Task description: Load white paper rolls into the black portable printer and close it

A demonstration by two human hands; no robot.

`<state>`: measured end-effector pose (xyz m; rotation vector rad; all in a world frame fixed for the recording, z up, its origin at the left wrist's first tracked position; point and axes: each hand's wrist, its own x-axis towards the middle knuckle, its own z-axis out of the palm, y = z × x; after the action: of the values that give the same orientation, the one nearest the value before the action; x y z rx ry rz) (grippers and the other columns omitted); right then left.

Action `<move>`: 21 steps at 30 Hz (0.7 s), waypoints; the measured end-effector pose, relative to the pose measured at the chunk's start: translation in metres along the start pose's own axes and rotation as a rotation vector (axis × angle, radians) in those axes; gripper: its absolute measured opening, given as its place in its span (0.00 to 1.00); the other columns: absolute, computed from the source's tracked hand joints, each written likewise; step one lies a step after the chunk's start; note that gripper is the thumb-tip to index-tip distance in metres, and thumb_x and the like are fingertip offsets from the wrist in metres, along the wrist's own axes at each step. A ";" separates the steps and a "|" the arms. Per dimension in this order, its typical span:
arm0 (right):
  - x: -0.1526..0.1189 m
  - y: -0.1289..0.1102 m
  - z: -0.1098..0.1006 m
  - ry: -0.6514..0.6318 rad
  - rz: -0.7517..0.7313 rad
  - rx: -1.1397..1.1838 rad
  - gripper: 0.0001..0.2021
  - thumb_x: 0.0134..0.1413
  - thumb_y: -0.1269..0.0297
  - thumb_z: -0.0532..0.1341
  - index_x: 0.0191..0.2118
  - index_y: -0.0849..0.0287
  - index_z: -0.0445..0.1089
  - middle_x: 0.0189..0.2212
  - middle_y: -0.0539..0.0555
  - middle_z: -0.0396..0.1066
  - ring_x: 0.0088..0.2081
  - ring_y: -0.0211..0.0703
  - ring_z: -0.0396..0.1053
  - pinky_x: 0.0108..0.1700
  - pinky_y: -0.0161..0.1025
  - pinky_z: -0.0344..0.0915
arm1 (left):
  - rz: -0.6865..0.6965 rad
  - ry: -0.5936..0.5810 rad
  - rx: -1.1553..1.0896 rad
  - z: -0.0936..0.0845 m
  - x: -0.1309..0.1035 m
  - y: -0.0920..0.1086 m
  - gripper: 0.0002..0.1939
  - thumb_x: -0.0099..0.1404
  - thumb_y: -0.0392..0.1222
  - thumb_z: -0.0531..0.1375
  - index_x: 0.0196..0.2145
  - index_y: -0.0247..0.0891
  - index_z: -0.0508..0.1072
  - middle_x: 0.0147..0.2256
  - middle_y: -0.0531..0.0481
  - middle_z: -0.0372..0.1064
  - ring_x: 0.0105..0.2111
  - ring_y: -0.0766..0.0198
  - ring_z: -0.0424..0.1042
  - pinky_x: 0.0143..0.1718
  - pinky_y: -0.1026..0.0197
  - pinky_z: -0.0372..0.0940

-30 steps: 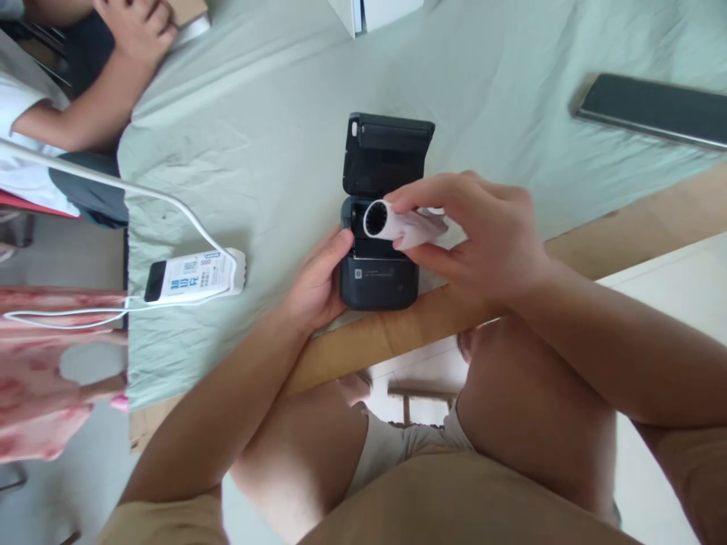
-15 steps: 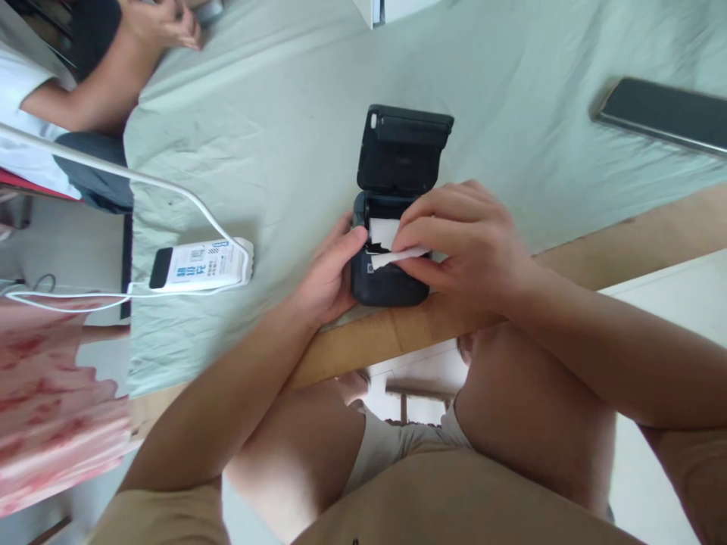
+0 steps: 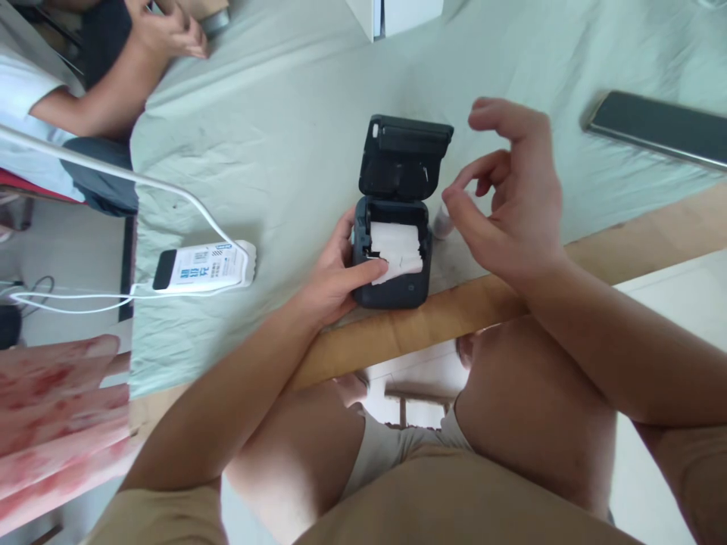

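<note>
Pink cloth [image 3: 62, 409], far left, beside the cloth-covered counter [image 3: 284, 151]. Another person's hand [image 3: 170, 34], upper left, well apart from the work. White block [image 3: 204, 267], dark-ended, lying flat; a white cable [image 3: 113, 168] loops off it, out of the way. Left hand [image 3: 335, 272]: grip wrapped round the device's left wall, thumb over the paper's edge, the chief obstruction. Black lidded device [image 3: 397, 295], on the counter's near edge: probably rigid, light, smooth; best held by its side walls. Lid [image 3: 397, 159] raised behind. White paper [image 3: 400, 250] inside, one end ragged over the front: likely thin, easily torn; best taken by that end. White box [image 3: 412, 15], beyond. White piece [image 3: 443, 225], just right of the device. Right hand [image 3: 522, 193]: index lifted, thumb near a curled finger; cannot tell whether they pinch that piece. Dark slab [image 3: 659, 125], flat, right.
</note>
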<state>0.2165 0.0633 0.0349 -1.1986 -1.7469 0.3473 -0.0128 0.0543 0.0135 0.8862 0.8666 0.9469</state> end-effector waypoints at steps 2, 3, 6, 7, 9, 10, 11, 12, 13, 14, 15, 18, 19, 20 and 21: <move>0.001 0.004 0.001 -0.052 0.038 0.054 0.25 0.68 0.67 0.62 0.66 0.39 0.63 0.72 0.52 0.68 0.43 0.48 0.80 0.49 0.50 0.76 | 0.012 -0.025 0.011 -0.002 0.000 -0.001 0.41 0.54 0.41 0.78 0.63 0.48 0.70 0.47 0.51 0.83 0.49 0.50 0.85 0.48 0.55 0.80; 0.001 0.005 0.002 -0.052 0.022 0.096 0.25 0.67 0.67 0.63 0.66 0.39 0.63 0.70 0.51 0.71 0.43 0.48 0.80 0.48 0.50 0.75 | 0.013 -0.030 0.011 -0.003 0.000 -0.001 0.40 0.54 0.41 0.78 0.63 0.48 0.70 0.47 0.51 0.83 0.48 0.50 0.85 0.47 0.55 0.80; -0.002 0.004 0.003 0.013 -0.078 0.232 0.14 0.66 0.62 0.65 0.55 0.43 0.69 0.52 0.51 0.77 0.38 0.46 0.75 0.43 0.48 0.72 | 0.005 -0.010 0.001 -0.001 -0.001 0.001 0.39 0.53 0.41 0.78 0.60 0.47 0.71 0.45 0.52 0.83 0.45 0.53 0.84 0.46 0.56 0.79; -0.003 0.002 0.002 0.026 -0.090 0.249 0.07 0.67 0.60 0.66 0.49 0.45 0.71 0.43 0.50 0.76 0.34 0.45 0.72 0.40 0.47 0.70 | -0.001 -0.001 -0.001 0.000 -0.001 0.002 0.39 0.53 0.41 0.79 0.60 0.47 0.72 0.44 0.52 0.82 0.43 0.54 0.84 0.45 0.57 0.78; -0.005 -0.003 0.001 -0.019 -0.048 0.244 0.09 0.68 0.58 0.66 0.36 0.48 0.67 0.28 0.47 0.67 0.28 0.42 0.64 0.33 0.44 0.64 | -0.015 0.014 -0.004 0.001 -0.001 0.003 0.41 0.51 0.40 0.80 0.60 0.46 0.71 0.42 0.54 0.81 0.40 0.57 0.83 0.42 0.59 0.76; -0.006 -0.006 0.001 -0.066 -0.015 0.236 0.14 0.67 0.57 0.66 0.31 0.49 0.64 0.24 0.46 0.63 0.25 0.41 0.59 0.30 0.43 0.60 | -0.024 0.019 -0.004 0.001 -0.001 0.004 0.43 0.50 0.40 0.80 0.61 0.45 0.70 0.42 0.54 0.81 0.39 0.58 0.82 0.41 0.59 0.76; -0.006 -0.008 0.001 -0.126 0.024 0.222 0.18 0.66 0.56 0.67 0.28 0.50 0.60 0.21 0.45 0.60 0.23 0.39 0.56 0.28 0.42 0.57 | -0.029 0.016 -0.004 0.001 -0.001 0.004 0.45 0.49 0.40 0.81 0.61 0.45 0.69 0.42 0.54 0.81 0.39 0.59 0.82 0.41 0.59 0.76; -0.007 -0.009 0.002 -0.184 0.058 0.207 0.21 0.65 0.56 0.67 0.26 0.51 0.57 0.20 0.44 0.58 0.22 0.37 0.53 0.27 0.42 0.54 | -0.025 0.009 -0.006 0.000 0.000 0.004 0.46 0.48 0.41 0.81 0.62 0.46 0.68 0.43 0.54 0.81 0.39 0.58 0.82 0.41 0.59 0.76; -0.007 -0.010 0.002 -0.228 0.085 0.191 0.23 0.65 0.56 0.67 0.25 0.52 0.54 0.19 0.44 0.56 0.22 0.36 0.52 0.27 0.41 0.52 | -0.016 -0.003 -0.010 -0.001 0.001 0.003 0.46 0.49 0.42 0.81 0.62 0.46 0.68 0.43 0.53 0.81 0.40 0.57 0.83 0.41 0.58 0.76; -0.007 -0.011 0.003 -0.263 0.108 0.170 0.23 0.64 0.57 0.66 0.24 0.52 0.53 0.18 0.44 0.55 0.22 0.35 0.51 0.27 0.41 0.52 | -0.007 -0.020 -0.016 -0.002 0.001 0.002 0.45 0.50 0.45 0.81 0.62 0.47 0.67 0.44 0.52 0.82 0.41 0.56 0.83 0.41 0.57 0.77; -0.007 -0.011 0.003 -0.292 0.131 0.146 0.24 0.63 0.57 0.67 0.23 0.52 0.53 0.18 0.43 0.53 0.22 0.35 0.50 0.27 0.41 0.51 | 0.000 -0.033 -0.025 -0.003 0.002 0.001 0.43 0.52 0.47 0.81 0.61 0.47 0.68 0.45 0.51 0.83 0.41 0.54 0.84 0.41 0.56 0.77; -0.006 -0.011 0.002 -0.392 0.213 0.088 0.26 0.64 0.58 0.68 0.20 0.53 0.55 0.15 0.44 0.53 0.20 0.33 0.51 0.26 0.40 0.51 | 0.000 -0.040 -0.035 -0.003 0.002 -0.002 0.35 0.58 0.56 0.79 0.56 0.44 0.70 0.46 0.46 0.84 0.43 0.49 0.86 0.40 0.54 0.79; -0.005 -0.010 0.002 -0.440 0.251 0.076 0.28 0.66 0.57 0.67 0.18 0.54 0.56 0.14 0.44 0.55 0.19 0.33 0.52 0.26 0.40 0.51 | -0.006 -0.035 -0.031 -0.002 0.002 -0.003 0.34 0.59 0.57 0.78 0.55 0.42 0.71 0.46 0.44 0.85 0.43 0.48 0.87 0.40 0.53 0.79; -0.004 -0.009 0.002 -0.492 0.295 0.070 0.30 0.68 0.55 0.67 0.16 0.54 0.58 0.13 0.46 0.57 0.18 0.33 0.53 0.24 0.40 0.51 | -0.009 -0.028 -0.027 -0.002 0.002 -0.003 0.33 0.60 0.58 0.78 0.54 0.41 0.72 0.46 0.44 0.85 0.44 0.47 0.87 0.40 0.53 0.79; -0.004 -0.008 0.002 -0.540 0.340 0.071 0.32 0.70 0.53 0.66 0.14 0.54 0.60 0.12 0.47 0.59 0.17 0.33 0.55 0.23 0.40 0.50 | -0.011 -0.022 -0.022 -0.001 0.002 -0.003 0.32 0.61 0.58 0.78 0.53 0.40 0.72 0.45 0.44 0.85 0.44 0.47 0.87 0.40 0.54 0.79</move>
<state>0.2106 0.0566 0.0376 -1.4400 -1.9494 1.0036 -0.0120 0.0550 0.0103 0.8704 0.8401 0.9343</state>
